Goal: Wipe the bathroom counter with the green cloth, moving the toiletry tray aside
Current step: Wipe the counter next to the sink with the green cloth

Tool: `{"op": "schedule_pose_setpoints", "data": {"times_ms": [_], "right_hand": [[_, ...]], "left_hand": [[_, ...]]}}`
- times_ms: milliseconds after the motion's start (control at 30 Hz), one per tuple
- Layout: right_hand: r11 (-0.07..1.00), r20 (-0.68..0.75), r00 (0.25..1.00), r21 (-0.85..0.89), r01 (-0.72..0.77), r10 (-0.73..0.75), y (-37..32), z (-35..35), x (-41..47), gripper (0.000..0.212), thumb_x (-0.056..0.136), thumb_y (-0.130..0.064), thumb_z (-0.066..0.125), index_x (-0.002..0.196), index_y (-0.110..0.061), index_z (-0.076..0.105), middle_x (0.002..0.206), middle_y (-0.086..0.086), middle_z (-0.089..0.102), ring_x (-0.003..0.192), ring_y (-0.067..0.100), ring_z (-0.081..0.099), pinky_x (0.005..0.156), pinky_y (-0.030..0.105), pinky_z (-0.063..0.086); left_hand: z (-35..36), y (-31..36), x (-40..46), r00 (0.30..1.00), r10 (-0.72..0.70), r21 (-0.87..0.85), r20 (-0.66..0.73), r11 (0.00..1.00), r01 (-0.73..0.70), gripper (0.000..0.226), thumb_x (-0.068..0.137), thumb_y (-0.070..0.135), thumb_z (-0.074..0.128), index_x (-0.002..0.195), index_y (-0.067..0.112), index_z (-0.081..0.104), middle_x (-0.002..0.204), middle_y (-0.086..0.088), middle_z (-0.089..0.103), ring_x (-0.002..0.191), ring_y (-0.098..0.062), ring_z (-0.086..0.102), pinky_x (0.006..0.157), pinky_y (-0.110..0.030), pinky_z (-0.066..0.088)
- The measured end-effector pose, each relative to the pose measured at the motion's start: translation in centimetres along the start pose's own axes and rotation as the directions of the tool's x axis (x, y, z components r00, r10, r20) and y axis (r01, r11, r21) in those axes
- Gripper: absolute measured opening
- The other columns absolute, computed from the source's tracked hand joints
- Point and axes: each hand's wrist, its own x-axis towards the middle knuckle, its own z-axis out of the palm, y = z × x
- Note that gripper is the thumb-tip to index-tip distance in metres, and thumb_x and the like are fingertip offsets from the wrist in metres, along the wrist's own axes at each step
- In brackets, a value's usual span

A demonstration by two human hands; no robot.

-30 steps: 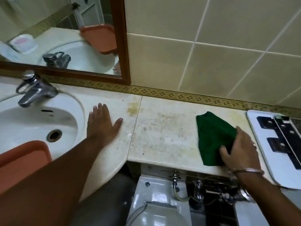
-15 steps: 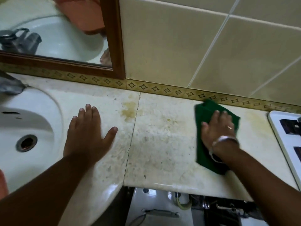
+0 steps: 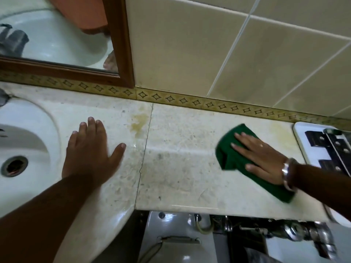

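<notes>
Under the right hand's fingers [image 3: 245, 139] lies a deep green cloth [image 3: 228, 158]; beyond the fingertips runs a yellow border strip [image 3: 190, 101] printed with dark diamond outlines, below plain beige wall tiles [image 3: 180, 54] with white grout. The counter [image 3: 180, 168] is mottled cream with an ochre stain [image 3: 138, 123] just past the left hand's fingers [image 3: 91, 124]. The mirror frame [image 3: 121, 44] is reddish brown, the sink [image 3: 28, 130] white, the tray [image 3: 302, 141] white with black pieces
</notes>
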Motion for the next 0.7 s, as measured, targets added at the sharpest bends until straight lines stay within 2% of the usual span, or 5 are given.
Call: {"op": "schedule_pose_setpoints", "data": {"times_ms": [167,267,367,533,700], "right_hand": [[0.994,-0.143,0.984,-0.017,-0.112,0.108,-9.1,-0.6,11.9,0.070,0.090,-0.055,0.023,0.152,-0.023,0.017,0.159,0.019,0.013,0.145,0.037,0.014,0.118,0.046,0.009],[0.983,-0.110,0.977,-0.048,0.180,-0.184,-14.4,1.9,5.7,0.063,0.095,-0.054,0.025,0.152,-0.030,0.015,0.159,0.015,0.016,0.145,0.034,0.017,0.118,0.047,0.010],[0.938,-0.030,0.939,-0.066,0.339,-0.342,-8.8,3.1,-4.1,0.059,0.096,-0.054,0.022,0.151,-0.034,0.018,0.159,0.011,0.016,0.146,0.029,0.015,0.115,0.051,0.027],[0.992,-0.042,0.991,0.005,-0.125,0.125,1.1,0.1,-0.3,0.064,0.094,-0.057,0.010,0.150,-0.028,0.009,0.158,0.018,0.012,0.145,0.038,0.012,0.113,0.057,0.026],[0.979,-0.172,0.964,-0.001,-0.205,0.202,-7.9,-0.8,11.7,0.069,0.089,-0.055,0.021,0.152,-0.026,0.015,0.160,0.016,0.011,0.146,0.035,0.011,0.118,0.043,0.006]], "left_hand": [[-0.2,-0.2,0.0,1.000,0.014,-0.012,0.009,1.000,-0.014,0.091,0.088,0.067,0.022,0.149,-0.001,0.020,0.158,-0.026,0.021,0.145,-0.041,0.020,0.116,-0.054,0.019],[-0.4,-0.1,-0.3,1.000,0.022,-0.002,0.006,1.000,-0.022,0.090,0.089,0.067,0.020,0.148,-0.001,0.022,0.157,-0.026,0.023,0.144,-0.042,0.023,0.116,-0.054,0.020],[-0.5,0.1,-0.3,1.000,0.015,0.003,0.014,1.000,-0.015,0.090,0.089,0.066,0.021,0.147,-0.002,0.024,0.156,-0.027,0.026,0.143,-0.043,0.024,0.115,-0.055,0.020],[-0.7,0.3,-0.3,1.000,0.004,-0.012,0.011,1.000,-0.004,0.090,0.088,0.065,0.022,0.149,-0.001,0.022,0.158,-0.025,0.023,0.146,-0.041,0.021,0.117,-0.054,0.018],[-0.9,0.4,-0.5,1.000,0.010,-0.021,0.011,1.000,-0.010,0.092,0.087,0.067,0.017,0.151,0.001,0.020,0.161,-0.023,0.017,0.148,-0.038,0.016,0.118,-0.052,0.015]]}}
